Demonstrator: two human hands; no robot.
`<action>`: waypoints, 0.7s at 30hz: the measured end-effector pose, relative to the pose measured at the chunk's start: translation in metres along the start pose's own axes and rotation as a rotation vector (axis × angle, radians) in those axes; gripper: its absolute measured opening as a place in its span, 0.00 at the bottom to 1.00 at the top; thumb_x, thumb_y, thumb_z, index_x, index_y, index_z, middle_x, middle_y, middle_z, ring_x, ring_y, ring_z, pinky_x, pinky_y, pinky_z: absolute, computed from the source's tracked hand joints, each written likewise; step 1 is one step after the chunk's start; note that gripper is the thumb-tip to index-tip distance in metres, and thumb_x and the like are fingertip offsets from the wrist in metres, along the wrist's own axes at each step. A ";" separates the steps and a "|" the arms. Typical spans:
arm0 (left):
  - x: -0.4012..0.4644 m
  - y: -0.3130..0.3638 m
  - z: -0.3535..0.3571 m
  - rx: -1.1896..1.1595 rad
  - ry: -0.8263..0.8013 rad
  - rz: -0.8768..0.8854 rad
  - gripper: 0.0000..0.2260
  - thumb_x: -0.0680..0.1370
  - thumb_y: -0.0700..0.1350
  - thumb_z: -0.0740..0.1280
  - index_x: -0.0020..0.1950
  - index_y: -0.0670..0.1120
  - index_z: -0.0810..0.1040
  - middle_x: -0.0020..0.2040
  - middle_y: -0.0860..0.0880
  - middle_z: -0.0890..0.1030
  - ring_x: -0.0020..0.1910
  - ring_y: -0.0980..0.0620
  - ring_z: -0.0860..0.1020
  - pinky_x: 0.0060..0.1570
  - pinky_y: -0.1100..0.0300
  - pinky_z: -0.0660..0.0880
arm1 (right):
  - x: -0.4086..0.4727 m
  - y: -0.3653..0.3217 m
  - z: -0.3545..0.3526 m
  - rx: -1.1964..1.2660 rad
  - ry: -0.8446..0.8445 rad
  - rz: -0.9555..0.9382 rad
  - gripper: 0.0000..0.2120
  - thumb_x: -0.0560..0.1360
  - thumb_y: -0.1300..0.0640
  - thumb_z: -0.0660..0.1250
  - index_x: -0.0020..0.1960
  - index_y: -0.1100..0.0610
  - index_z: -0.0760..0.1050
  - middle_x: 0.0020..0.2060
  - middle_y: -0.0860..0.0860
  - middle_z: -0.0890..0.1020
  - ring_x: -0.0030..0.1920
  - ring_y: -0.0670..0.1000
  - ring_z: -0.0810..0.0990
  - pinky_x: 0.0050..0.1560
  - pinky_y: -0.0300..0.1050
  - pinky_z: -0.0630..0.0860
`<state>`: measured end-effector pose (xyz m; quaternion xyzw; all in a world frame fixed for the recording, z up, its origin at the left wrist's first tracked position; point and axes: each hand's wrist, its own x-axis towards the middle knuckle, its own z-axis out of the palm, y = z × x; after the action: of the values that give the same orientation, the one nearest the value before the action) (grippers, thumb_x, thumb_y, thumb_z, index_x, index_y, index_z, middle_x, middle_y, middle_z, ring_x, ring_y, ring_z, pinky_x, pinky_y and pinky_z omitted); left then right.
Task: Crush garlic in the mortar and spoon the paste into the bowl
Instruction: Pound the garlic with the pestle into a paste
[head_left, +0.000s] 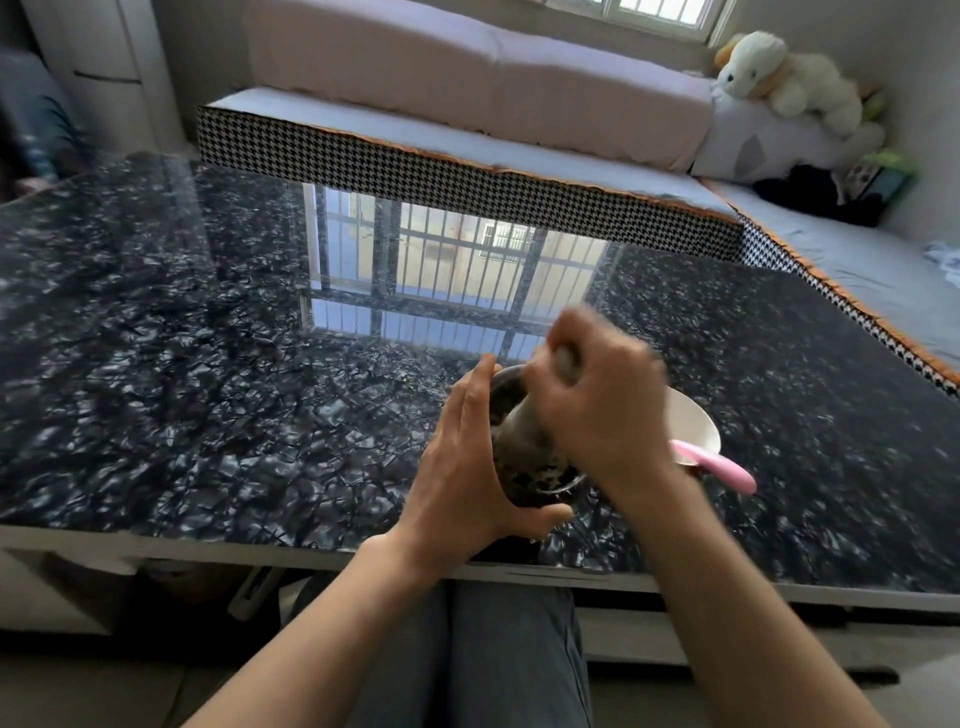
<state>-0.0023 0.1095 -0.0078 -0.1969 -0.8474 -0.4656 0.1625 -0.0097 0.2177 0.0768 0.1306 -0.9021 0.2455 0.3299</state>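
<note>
Your left hand (470, 467) grips the mortar (524, 457); your right hand (597, 400) closes around the pestle (563, 358). Keep the mortar braced and strike straight down, clear of the bowl (698, 421) just right.

Bare forearms, grey-blue trousers (509, 660)

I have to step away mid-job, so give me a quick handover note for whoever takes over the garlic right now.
Left hand: wrapped round the side of the mortar, steadying it near the front edge of the dark marble table.
Right hand: gripping the pestle down in the mortar, blurred, so mid-pounding.
White bowl: just right of the mortar, behind the right hand; what is inside is hidden.
Pink-handled spoon: resting against the bowl, untouched.
Done: crushing is under way; how fine the garlic is cannot be seen.
Left: finish crushing, then spoon the paste into the bowl.
</note>
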 end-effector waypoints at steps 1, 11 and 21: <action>-0.001 -0.001 -0.001 -0.001 0.000 0.015 0.55 0.56 0.64 0.72 0.73 0.51 0.44 0.70 0.50 0.59 0.68 0.60 0.57 0.64 0.66 0.57 | -0.008 -0.003 0.008 -0.041 -0.049 -0.031 0.07 0.68 0.55 0.63 0.35 0.51 0.64 0.25 0.44 0.67 0.25 0.49 0.68 0.29 0.39 0.62; 0.001 0.001 0.000 0.016 -0.014 0.014 0.55 0.56 0.64 0.72 0.73 0.49 0.46 0.71 0.50 0.58 0.67 0.61 0.54 0.65 0.67 0.55 | -0.003 -0.003 0.003 -0.059 0.012 -0.047 0.05 0.68 0.54 0.62 0.35 0.54 0.68 0.27 0.44 0.70 0.25 0.47 0.67 0.26 0.34 0.58; 0.008 0.005 -0.002 0.011 -0.027 -0.058 0.57 0.56 0.57 0.78 0.75 0.44 0.47 0.71 0.47 0.60 0.70 0.52 0.59 0.68 0.57 0.59 | 0.021 0.016 -0.006 -0.026 0.128 0.021 0.06 0.69 0.59 0.66 0.36 0.55 0.70 0.27 0.47 0.71 0.25 0.48 0.68 0.30 0.37 0.62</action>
<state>-0.0066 0.1114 0.0000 -0.1777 -0.8573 -0.4629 0.1386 -0.0280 0.2328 0.0889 0.1007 -0.8837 0.2449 0.3859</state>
